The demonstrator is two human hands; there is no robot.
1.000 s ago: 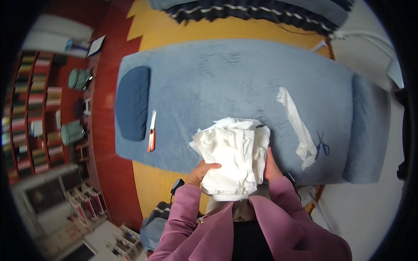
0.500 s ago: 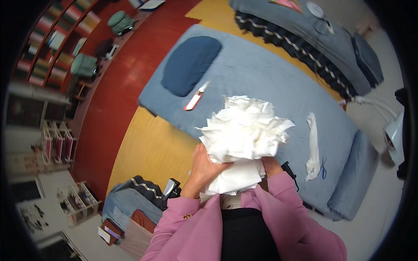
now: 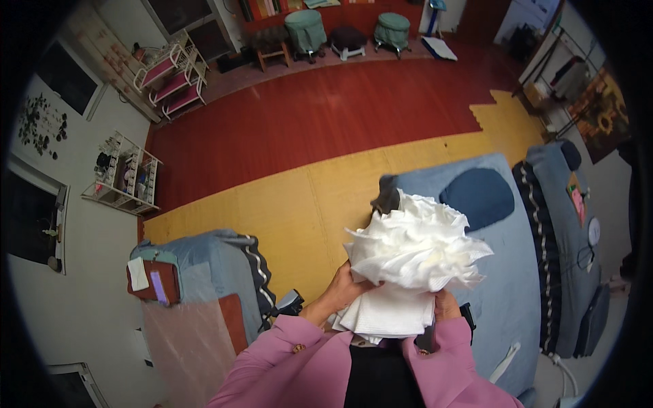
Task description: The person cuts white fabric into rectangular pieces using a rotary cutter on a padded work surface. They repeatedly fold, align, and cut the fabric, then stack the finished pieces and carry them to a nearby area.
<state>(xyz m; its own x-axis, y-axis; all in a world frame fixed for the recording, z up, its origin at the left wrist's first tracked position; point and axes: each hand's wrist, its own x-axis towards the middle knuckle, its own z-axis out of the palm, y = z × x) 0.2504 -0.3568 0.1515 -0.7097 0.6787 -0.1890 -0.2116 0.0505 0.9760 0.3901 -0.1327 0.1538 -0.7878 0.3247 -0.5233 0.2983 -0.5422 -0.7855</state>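
Observation:
A thick stack of white textured disposable towels [image 3: 415,248] is held up in front of my chest, its upper ends fanned out in ruffles and its lower part lying flatter. My left hand [image 3: 343,291] wraps round the left side of the stack. On the other side, my right hand [image 3: 447,306] grips it, its fingers mostly hidden by the towels. Just beyond and to the right lies the blue-grey padded bed [image 3: 511,285] with a dark blue pillow [image 3: 478,197]. A narrow white cloth strip [image 3: 505,362] rests on its near part.
Another covered bed [image 3: 216,262] stands at left, with a brown bag [image 3: 153,280] and clear plastic sheeting [image 3: 190,340]. Beyond are a white shelf trolley [image 3: 126,175], a pink-shelved trolley [image 3: 175,81] and green stools [image 3: 306,30] along the red floor [image 3: 306,115]. A third bed [image 3: 568,251] is far right.
My view has swung left, bringing the left bed and trolleys further in and shifting the blue-grey bed rightward. The towel stack stays gripped in both hands.

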